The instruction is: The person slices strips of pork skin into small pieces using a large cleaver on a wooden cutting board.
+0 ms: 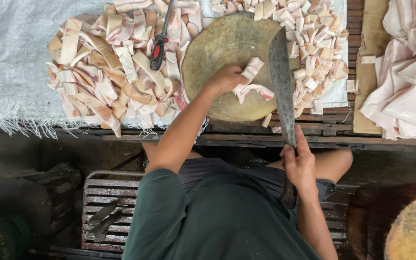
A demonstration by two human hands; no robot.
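My left hand point(225, 79) presses strips of pale pink pork fat point(251, 82) onto a round wooden chopping block point(217, 48). My right hand point(298, 163) grips the dark handle of a long cleaver point(281, 82). Its grey blade reaches up over the block's right edge, just right of the strips. A heap of long fat strips point(107, 72) lies left of the block. Small cut cubes point(316, 43) pile up to its right.
A red-and-black handled sharpening rod point(160, 43) lies on the left heap. Large slabs of fat point(405, 82) rest at far right on cardboard point(369, 43). A white woven sheet point(15, 53) covers the slatted wooden table point(314, 135). A metal stool point(104, 212) sits below.
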